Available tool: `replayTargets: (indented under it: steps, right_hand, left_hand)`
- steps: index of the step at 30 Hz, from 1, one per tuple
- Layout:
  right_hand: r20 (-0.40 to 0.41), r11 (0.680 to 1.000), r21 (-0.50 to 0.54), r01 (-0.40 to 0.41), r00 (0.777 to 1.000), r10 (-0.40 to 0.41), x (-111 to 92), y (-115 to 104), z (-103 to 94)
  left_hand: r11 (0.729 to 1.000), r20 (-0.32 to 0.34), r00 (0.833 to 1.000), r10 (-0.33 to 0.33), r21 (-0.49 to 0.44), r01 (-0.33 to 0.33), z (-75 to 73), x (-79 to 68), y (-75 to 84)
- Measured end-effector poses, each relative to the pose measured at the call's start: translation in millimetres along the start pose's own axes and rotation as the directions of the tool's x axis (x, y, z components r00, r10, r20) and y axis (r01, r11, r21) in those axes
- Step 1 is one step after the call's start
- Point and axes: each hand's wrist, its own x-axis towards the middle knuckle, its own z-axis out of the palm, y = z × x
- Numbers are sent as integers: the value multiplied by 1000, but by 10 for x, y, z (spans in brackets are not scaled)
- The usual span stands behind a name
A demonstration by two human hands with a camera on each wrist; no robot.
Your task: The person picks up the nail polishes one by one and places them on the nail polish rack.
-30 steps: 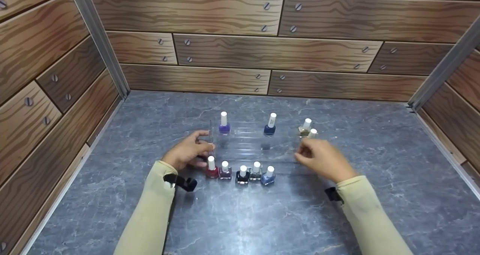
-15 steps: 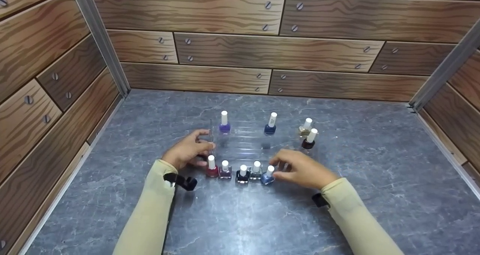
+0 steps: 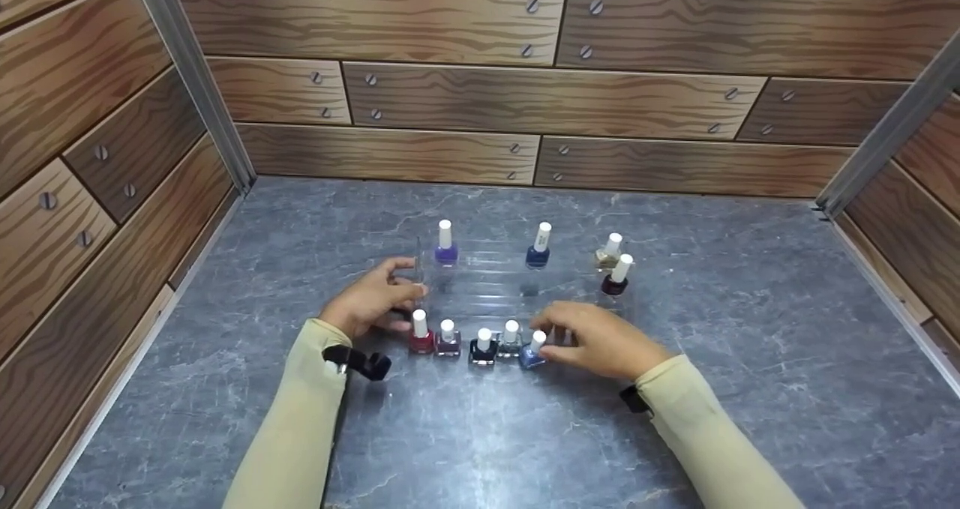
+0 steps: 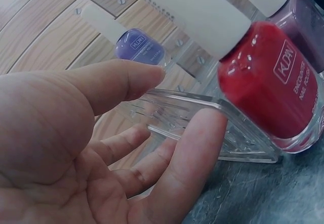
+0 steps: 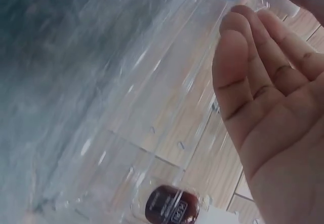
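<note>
My left hand holds the left end panel of a clear plastic rack, thumb at its edge and fingers on its outer side. A red nail polish bottle stands right by that hand. My right hand is at a blue nail polish bottle, thumb beside the cap and fingers fairly straight behind it; whether they grip is unclear. Plum, black and grey bottles fill out the front row. A dark red bottle stands at the rack's right side.
On the rack's back part stand a purple bottle, a navy bottle and a gold bottle. Wood-patterned walls enclose the grey marbled table at the back and sides.
My right hand has let go of the dark red bottle and moved left and nearer to me, up to the blue bottle. The left hand stays on the rack.
</note>
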Motion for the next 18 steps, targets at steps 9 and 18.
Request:
replayTargets:
  steps: [9,18]
  right_hand:
    - [9,1000,-13,0,1000,0,22,-6,63]
    - [37,997,45,-61,998,59,7,-11,74]
  left_hand:
    - [1000,-1,1000,4,-8,-4,-11,-8,-7]
    - [1000,1,1000,-2,-20,2,-11,20,-30]
